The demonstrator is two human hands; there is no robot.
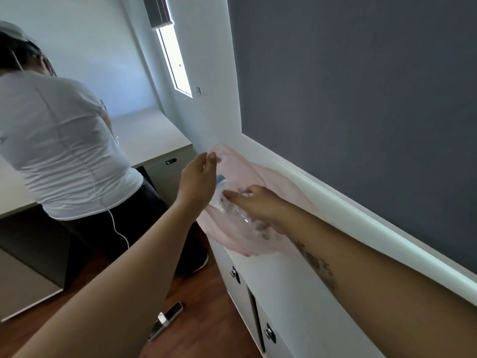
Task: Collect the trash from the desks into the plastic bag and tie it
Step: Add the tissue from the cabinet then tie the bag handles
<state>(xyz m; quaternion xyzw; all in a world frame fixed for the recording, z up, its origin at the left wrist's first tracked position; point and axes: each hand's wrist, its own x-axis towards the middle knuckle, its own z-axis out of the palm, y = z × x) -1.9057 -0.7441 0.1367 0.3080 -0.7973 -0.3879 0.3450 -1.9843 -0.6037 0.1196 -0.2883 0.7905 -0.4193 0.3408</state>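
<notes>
Left fingertips (212, 156): thumb and forefinger drawn together, the rim of the plastic bag (271, 182) pinched between them and held up off the surface. Other fingers loosely curled behind. Left hand (197, 182) is held upright, palm turned to the right, wrist straight. The forearm is extended from the lower left of the view, in the air above the floor, supported by nothing.

Right fingers (232, 196): closed round a clear bottle (227, 205) with a blue cap (221, 180), thumb laid along its upper side. The bottle is tilted, cap toward the left hand, body at the mouth of the bag. Whether it is already under the pink film cannot be told. Right hand (255, 202) is held palm down, knuckles up, over the bag. The forearm is stretched along the counter (284, 275) from the lower right; a dark mark is noted on its inner side.

Bag: pale pink, translucent, spread at the far end of the counter. Its far side lies against the white ledge (335, 202) along the back edge, under the grey wall (361, 99). Its near side reaches the front edge.

Two dark knobs (234, 273) are seen on the fronts below the front edge. Another person (59, 140), in a white shirt with back turned, stands well apart to the left at a second desk (154, 140). A small silver-and-black object (167, 319) lies on the wooden floor (201, 319).
</notes>
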